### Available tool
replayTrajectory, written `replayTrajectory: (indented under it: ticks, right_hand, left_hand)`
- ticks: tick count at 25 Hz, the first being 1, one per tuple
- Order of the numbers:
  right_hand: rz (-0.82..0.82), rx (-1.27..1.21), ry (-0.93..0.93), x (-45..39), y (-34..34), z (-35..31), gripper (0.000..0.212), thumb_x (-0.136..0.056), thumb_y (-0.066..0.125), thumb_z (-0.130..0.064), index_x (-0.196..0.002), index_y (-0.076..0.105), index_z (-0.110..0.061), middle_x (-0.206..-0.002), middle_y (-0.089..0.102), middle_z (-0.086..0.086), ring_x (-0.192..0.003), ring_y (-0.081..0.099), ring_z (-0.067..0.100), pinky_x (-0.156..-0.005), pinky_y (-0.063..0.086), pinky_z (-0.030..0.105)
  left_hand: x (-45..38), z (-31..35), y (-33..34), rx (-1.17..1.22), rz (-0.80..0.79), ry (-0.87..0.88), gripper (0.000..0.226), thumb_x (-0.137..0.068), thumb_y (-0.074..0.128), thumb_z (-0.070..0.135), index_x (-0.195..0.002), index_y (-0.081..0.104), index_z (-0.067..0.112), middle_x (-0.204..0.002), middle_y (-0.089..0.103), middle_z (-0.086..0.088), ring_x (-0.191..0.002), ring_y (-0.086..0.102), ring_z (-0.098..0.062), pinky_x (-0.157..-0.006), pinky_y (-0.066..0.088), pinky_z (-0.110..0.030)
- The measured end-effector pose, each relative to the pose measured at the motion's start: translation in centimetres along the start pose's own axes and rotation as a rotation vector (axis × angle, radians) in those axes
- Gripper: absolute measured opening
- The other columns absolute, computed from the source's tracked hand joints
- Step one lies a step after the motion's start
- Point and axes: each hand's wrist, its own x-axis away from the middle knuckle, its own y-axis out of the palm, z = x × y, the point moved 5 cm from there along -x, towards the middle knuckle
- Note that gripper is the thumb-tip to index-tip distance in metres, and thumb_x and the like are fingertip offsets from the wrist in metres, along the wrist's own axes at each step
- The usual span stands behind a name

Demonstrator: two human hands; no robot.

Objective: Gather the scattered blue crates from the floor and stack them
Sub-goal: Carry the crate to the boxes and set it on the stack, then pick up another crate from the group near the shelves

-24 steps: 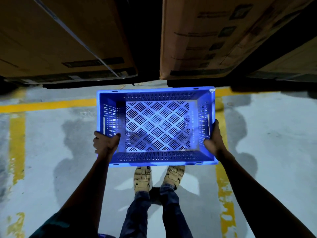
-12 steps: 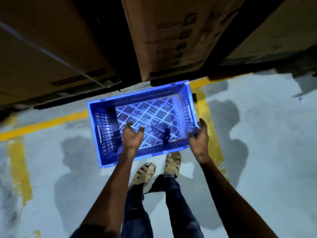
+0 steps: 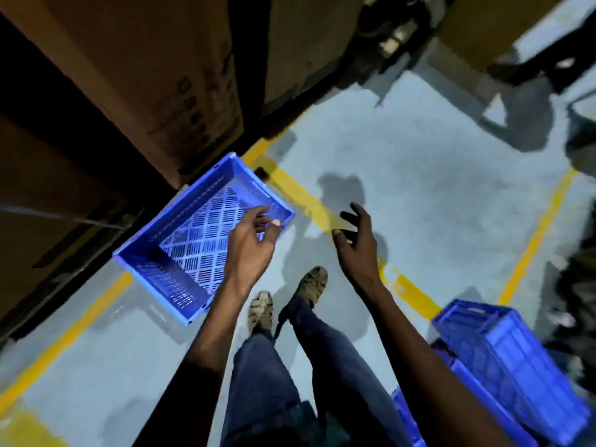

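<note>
Blue crate [image 3: 193, 250], slotted lattice base

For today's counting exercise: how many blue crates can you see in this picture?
3, possibly more hidden. One empty crate sits on the floor by the cardboard boxes; a second crate lies at lower right, over a third crate cut off by the frame.

Both hands have let go of the blue crate [image 3: 200, 243]. It now sits on the floor [image 3: 419, 188] by the big boxes [image 3: 180, 91]. The left hand [image 3: 251, 250] hangs above it with loose fingers. The right hand [image 3: 356, 243] is off to the side, holding nothing. The person has turned, and more blue crates [image 3: 503, 359] now show at the lower right.
</note>
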Motion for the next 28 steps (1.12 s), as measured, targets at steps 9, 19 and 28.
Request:
replayTrajectory:
  ticks: [9,19,28]
  right_hand:
    - [0.398,-0.141,0.178,19.3,-19.3,2.4,0.054,-0.088,0.055,-0.021,-0.139,0.038,-0.032,-0.127,0.059,-0.009,-0.086,0.066,0.022,-0.077,0.055,0.04]
    - [0.932,-0.367,0.32,39.0,-36.4,12.8,0.049,-0.088,0.058,-0.008,-0.115,0.047,-0.047,-0.116,0.064,-0.009,-0.087,0.064,0.019,-0.083,0.054,0.04]
    - [1.253,-0.482,0.541,47.8,-45.9,21.3,0.039,-0.091,0.057,-0.001,-0.119,0.052,-0.026,-0.108,0.068,-0.001,-0.092,0.067,0.026,-0.085,0.055,0.049]
  left_hand:
    - [16.0,11.6,11.0,-0.143,-0.567,0.322,0.034,-0.088,0.059,0.038,-0.119,0.064,0.025,-0.099,0.072,0.006,-0.098,0.067,-0.005,-0.082,0.055,-0.032]
    - [35.7,18.3,30.8,-0.231,-1.003,0.603,0.025,-0.093,0.064,0.024,-0.117,0.067,0.021,-0.1,0.071,0.008,-0.094,0.06,0.014,-0.071,0.043,-0.001]
    - [46.0,19.9,44.8,-0.364,-1.367,0.725,0.018,-0.093,0.065,0.022,-0.11,0.068,0.022,-0.093,0.072,0.015,-0.089,0.064,0.014,-0.071,0.046,-0.008]
